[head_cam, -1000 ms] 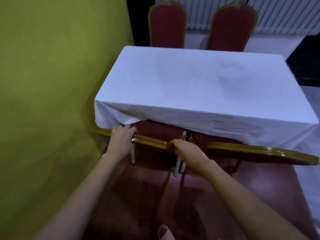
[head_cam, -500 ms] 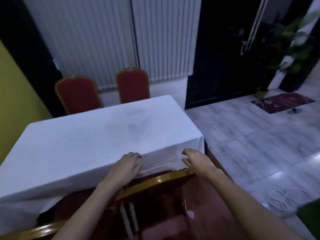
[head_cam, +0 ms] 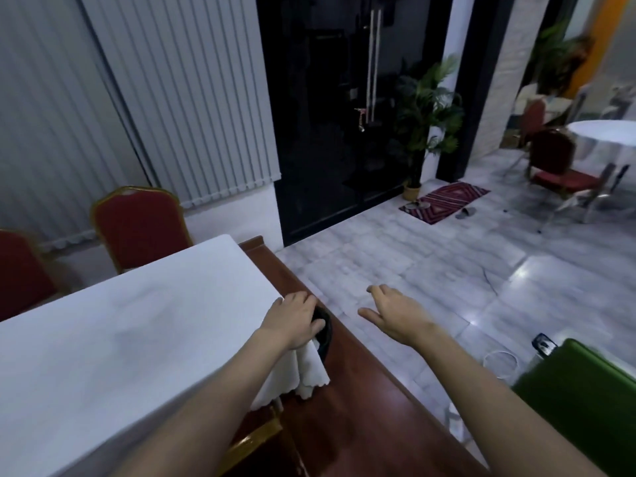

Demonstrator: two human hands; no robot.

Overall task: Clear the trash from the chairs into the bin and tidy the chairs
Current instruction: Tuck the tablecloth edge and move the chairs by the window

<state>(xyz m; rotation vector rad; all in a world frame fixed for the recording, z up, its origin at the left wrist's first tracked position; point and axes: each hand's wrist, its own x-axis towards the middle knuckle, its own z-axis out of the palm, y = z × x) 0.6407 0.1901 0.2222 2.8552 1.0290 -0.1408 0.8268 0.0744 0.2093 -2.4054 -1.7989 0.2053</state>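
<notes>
Two outstretched hands: left hand [head_cam: 292,319] palm-down at the tablecloth [head_cam: 137,325] corner (grip unclear), right hand [head_cam: 392,311] loose-fingered, empty.

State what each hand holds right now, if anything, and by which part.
The left hand rests over a black round object at the table corner; whether it grips it cannot be told. The right hand is open and holds nothing.

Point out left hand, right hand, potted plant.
left hand [head_cam: 292,320], head view, back of the hand
right hand [head_cam: 395,313], head view, back of the hand
potted plant [head_cam: 425,108], head view, leaves
</notes>
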